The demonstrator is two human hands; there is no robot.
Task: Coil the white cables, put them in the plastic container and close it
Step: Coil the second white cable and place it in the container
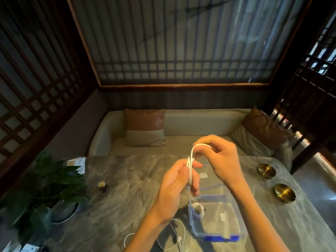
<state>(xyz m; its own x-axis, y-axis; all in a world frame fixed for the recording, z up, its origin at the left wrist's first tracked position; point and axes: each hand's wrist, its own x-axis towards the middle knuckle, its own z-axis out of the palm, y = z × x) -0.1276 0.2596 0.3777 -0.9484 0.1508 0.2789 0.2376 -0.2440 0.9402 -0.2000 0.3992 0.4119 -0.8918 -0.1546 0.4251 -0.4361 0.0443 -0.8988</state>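
Both my hands are raised above the marble table (118, 197), working one white cable (191, 157). My left hand (174, 186) grips the gathered loops, and my right hand (221, 160) pinches the free end and arches it over the top. Below them stands the clear plastic container (234, 222) with blue latches, open, holding a small coiled white cable (198, 209) in its left corner. Its clear lid (211, 184) lies flat just behind it, partly hidden by my hands. Another white cable (174, 235) lies loose on the table under my left forearm.
A potted green plant (49, 190) fills the left side of the table, with a small dark bottle (103, 186) beside it. Two brass ashtrays (266, 171) (284, 192) sit near the right edge. A cushioned bench with pillows lies beyond the far edge.
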